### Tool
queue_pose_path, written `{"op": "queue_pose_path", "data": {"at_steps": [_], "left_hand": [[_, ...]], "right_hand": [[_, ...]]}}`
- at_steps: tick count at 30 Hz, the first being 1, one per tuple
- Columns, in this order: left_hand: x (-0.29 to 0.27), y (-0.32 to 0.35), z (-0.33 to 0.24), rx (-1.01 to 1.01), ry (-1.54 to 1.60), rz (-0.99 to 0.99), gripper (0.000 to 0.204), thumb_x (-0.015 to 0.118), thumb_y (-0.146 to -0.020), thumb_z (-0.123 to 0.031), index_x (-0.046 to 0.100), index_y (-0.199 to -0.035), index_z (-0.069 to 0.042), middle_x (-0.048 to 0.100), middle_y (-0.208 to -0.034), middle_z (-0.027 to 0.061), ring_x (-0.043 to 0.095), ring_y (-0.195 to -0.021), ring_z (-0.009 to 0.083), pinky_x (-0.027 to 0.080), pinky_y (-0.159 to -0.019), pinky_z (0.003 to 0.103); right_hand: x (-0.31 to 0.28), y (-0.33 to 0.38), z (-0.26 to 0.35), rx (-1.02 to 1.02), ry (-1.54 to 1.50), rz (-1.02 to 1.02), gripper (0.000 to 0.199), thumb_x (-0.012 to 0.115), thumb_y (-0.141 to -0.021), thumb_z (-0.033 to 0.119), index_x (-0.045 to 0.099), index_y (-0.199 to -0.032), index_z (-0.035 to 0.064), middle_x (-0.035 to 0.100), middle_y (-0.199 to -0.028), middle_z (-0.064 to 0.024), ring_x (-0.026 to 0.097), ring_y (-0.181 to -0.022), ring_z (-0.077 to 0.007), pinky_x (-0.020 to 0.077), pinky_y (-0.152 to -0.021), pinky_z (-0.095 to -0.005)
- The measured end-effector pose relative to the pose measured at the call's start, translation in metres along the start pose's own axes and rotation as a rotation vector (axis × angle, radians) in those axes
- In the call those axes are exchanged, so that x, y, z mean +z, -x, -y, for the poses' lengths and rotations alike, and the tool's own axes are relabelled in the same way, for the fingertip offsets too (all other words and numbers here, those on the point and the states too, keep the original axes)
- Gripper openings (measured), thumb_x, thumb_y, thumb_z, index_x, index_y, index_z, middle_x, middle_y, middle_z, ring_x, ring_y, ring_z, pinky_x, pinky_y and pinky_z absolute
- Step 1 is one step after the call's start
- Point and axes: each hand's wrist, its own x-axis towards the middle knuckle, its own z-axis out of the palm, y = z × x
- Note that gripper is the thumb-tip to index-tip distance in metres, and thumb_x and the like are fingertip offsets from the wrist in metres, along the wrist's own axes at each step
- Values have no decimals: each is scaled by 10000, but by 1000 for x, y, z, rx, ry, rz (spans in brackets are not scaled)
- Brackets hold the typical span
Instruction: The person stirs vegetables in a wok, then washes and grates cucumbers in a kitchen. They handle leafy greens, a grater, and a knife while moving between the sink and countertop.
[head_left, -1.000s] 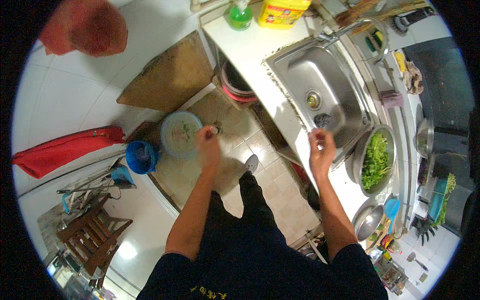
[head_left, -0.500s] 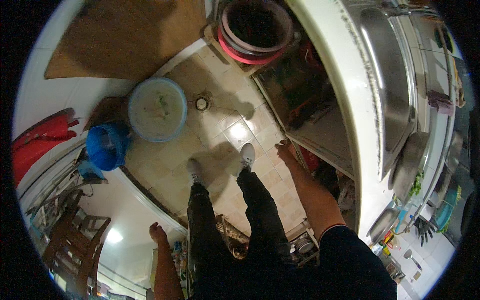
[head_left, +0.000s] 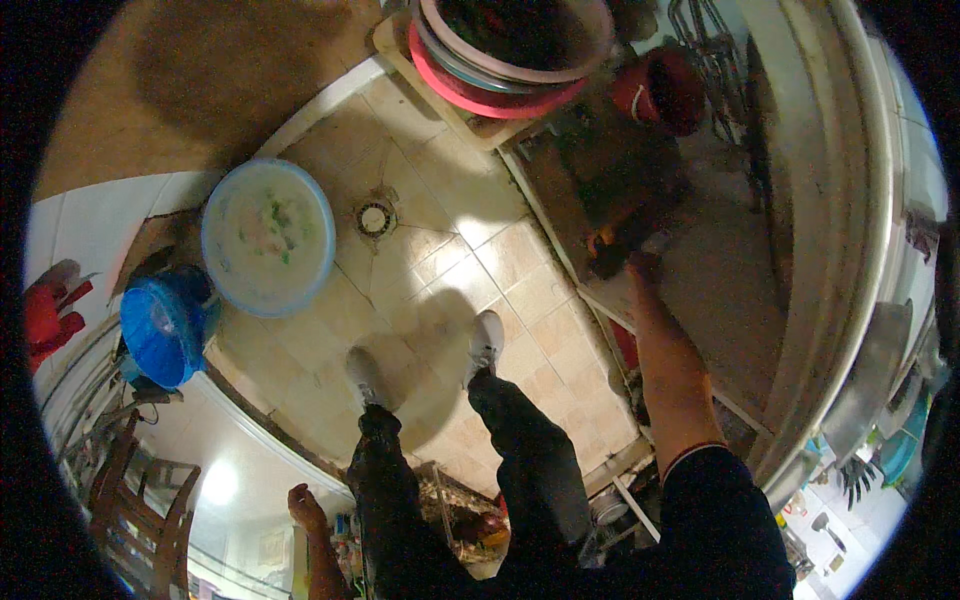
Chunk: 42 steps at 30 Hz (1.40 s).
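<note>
A: Reaching in over the floor of the cabinet (head_left: 725, 275) with the right hand (head_left: 645, 268) now; half a second ago, only out in front of it, above the floor tiles (head_left: 545, 255).

B: Gripping with those fingers, or merely near?

A: Cannot tell. Too dim in there to see whether apart, together or closed on something. Right beside a dark object with an orange patch (head_left: 605, 247), perhaps touching.

B: Lying where?

A: Just inside the cabinet's front edge, close to the near front corner.

B: Heavy?

A: Probably not, judging by size against the hand; likely manageable one-handed. Hard to call stiff or soft in this shadow. Perhaps slippery if damp, unlikely to be fragile. Best taken around the dark middle, with the thumb on the near side.

B: And with the left hand (head_left: 305, 505)?

A: Hanging low beside the left trouser leg (head_left: 385, 480), loosely curled, apparently empty; too small to tell finger from finger.

B: Farther out?

A: Toward the cabinet's far end, a red bucket (head_left: 668, 95). Past the far front corner, a stack of basins (head_left: 460, 95) on a low stand (head_left: 394, 40). Across the tiles, a blue-rimmed basin (head_left: 330, 245) with green scraps (head_left: 275, 207) inside; just beside that, a blue bucket (head_left: 155, 328).
</note>
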Motion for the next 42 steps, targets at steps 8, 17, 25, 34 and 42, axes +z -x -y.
{"op": "queue_pose_path", "data": {"at_steps": [8, 17, 25, 34, 42], "left_hand": [[9, -5, -9, -26, 24, 50, 120, 623, -880, -16, 705, -968, -15, 719, -945, 136, 674, -881, 259, 555, -811, 375], [-8, 11, -40, 42, 108, -50, 123, 596, -897, -18, 701, -958, -4, 722, -933, 152, 678, -884, 288, 548, -834, 405], [-66, 26, -121, 132, 551, 102, 154, 635, -964, -135, 679, -1052, -17, 699, -990, 101, 660, -903, 263, 541, -805, 408], [-237, 207, -414, 122, 480, 1176, 518, 575, -1036, -422, 534, -1380, -36, 650, -1249, 127, 654, -1116, 267, 539, -926, 410], [-279, 434, -502, 657, 431, 1343, 322, 500, -1081, -291, 537, -1252, -21, 695, -1085, 152, 710, -959, 249, 599, -744, 363]], "right_hand": [[7, -32, -6, 51, 26, 11, 488, 651, -890, 433, 599, -1174, 39, 612, -1135, -222, 634, -983, -421, 525, -825, -545], [-56, 34, 6, 73, 111, -31, 448, 663, -866, 423, 659, -1059, 18, 676, -1029, -215, 667, -913, -425, 541, -786, -526], [-139, 232, -23, 40, 27, 97, 431, 674, -845, 414, 713, -957, 0, 733, -934, -208, 696, -851, -429, 555, -751, -509], [-356, 533, -101, 19, -1352, 729, 172, 696, -968, 184, 602, -910, 53, 531, -695, 2, 497, -597, -103, 424, -539, -295], [-495, 583, -245, -85, -1746, 522, 175, 640, -1022, 223, 616, -1019, 49, 535, -708, 29, 506, -600, -70, 405, -529, -250]]}}
